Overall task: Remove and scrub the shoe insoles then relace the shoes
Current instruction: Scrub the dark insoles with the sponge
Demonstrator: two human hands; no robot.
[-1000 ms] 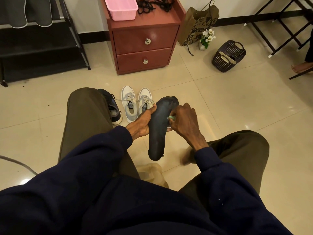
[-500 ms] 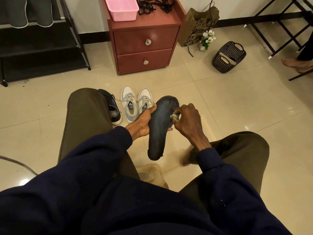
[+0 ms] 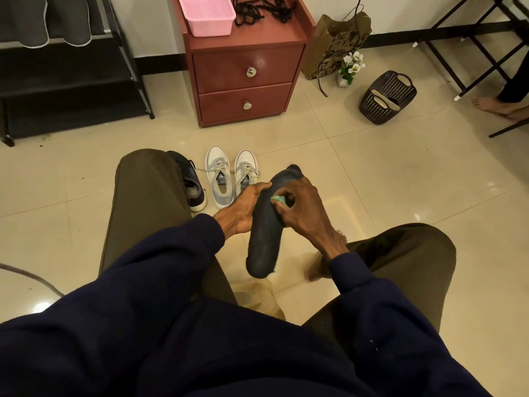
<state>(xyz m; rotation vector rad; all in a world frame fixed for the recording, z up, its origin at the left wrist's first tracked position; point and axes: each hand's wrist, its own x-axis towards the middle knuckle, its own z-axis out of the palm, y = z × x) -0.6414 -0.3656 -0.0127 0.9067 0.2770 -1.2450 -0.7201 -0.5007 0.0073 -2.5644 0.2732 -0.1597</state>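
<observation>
A dark insole (image 3: 264, 239) stands nearly upright between my knees. My left hand (image 3: 243, 209) grips its left edge, thumb across the front. My right hand (image 3: 303, 209) pinches a small green sponge (image 3: 278, 199) and presses it on the insole's upper half. A pair of laced grey sneakers (image 3: 226, 179) sits on the floor just beyond my hands. A dark sneaker (image 3: 190, 184) lies beside them, partly hidden by my left knee. Loose black laces (image 3: 262, 10) lie on the red cabinet (image 3: 246, 70).
A pink basket (image 3: 209, 14) sits on the cabinet. A black shoe rack (image 3: 65, 75) stands at the left. A paper bag (image 3: 335, 44), small flower pot (image 3: 350, 68) and dark basket (image 3: 388, 97) are on the floor at right. Another person's bare foot (image 3: 498, 107) shows at far right.
My right hand has slid the sponge from the insole's right edge inward and a little down across its face. My left hand keeps its hold.
</observation>
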